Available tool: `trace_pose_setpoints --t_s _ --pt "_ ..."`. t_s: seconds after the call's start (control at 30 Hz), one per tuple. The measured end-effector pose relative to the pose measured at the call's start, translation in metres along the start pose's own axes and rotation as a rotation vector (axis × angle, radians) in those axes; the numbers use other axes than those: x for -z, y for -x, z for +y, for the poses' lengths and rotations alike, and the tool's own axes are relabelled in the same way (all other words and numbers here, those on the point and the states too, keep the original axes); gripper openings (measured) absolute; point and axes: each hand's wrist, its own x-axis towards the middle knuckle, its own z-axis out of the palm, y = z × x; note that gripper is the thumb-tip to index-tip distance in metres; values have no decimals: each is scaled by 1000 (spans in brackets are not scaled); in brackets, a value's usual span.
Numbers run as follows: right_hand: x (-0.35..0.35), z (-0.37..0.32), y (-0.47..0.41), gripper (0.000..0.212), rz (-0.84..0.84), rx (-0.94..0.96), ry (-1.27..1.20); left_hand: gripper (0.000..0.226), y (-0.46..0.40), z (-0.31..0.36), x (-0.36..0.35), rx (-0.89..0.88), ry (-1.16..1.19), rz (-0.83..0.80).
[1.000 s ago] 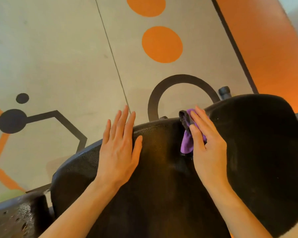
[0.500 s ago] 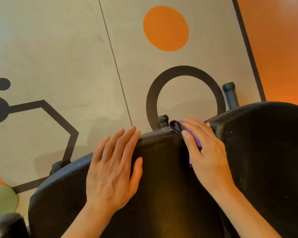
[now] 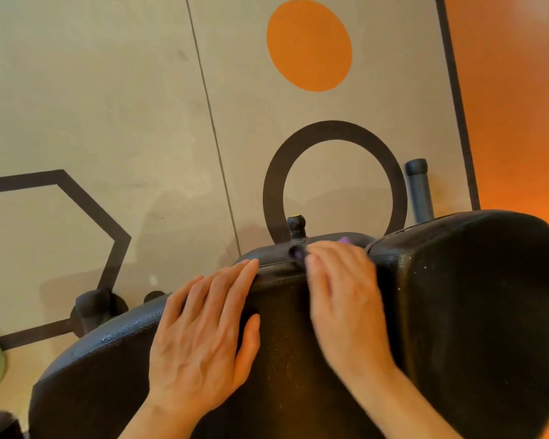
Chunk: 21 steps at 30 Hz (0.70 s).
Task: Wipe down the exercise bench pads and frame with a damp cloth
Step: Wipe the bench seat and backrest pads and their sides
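Head view: my right hand (image 3: 343, 296), closed on the purple cloth (image 3: 344, 240), has slid up to the pad (image 3: 298, 359) top edge. My left hand (image 3: 200, 337) lies flat, fingers apart. Frame comes next, I think.

right hand (image 3: 339, 299) pushed forward to the pad's far edge, purple cloth (image 3: 344, 240) now nearly hidden — left hand (image 3: 203, 331) slid forward too

Gym: padded bench (image 3: 457, 312), patterned floor (image 3: 108, 90)

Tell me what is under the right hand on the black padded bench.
Under the right hand, bits of a purple cloth peek past the fingertips at the black textured pad's far edge. The hand covers the rest.
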Motion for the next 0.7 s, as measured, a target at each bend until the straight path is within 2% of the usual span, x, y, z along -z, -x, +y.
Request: trace_pose_setpoints --t_s 0.07,0.13,0.17,0.23,0.3,0.4,0.47,0.5,0.57,0.63,0.7 --pt "-7 -21 4 29 -62 162 12 59 0 0 0 9 -1 -1" --pt "2 -5 0 32 -137 229 4 61 1 1 -1 5 -6 -5" --pt "7 10 -3 35 -141 184 -11 62 2 1 -1 6 -2 -6" --pt "15 32 -6 36 -40 -23 -90 63 1 0 -1 1 6 2" --pt "7 19 -3 35 40 -148 -67 63 1 -1 -2 0 -6 2" --pt "-9 -22 7 30 -18 71 -8 64 1 0 -2 13 -6 -2" --pt "-4 -13 5 31 -101 173 -29 64 0 1 -3 14 -15 7" --pt "2 1 2 32 -107 144 -48 65 1 1 -3 15 -20 7" --pt "13 26 -3 32 -22 -48 -122 65 0 1 -1 21 -30 18" --pt "8 19 -1 31 37 -177 -112 66 -1 1 -1 15 -31 18" --pt "-6 -14 4 32 9 -38 -39 67 0 3 -2 19 -15 16"
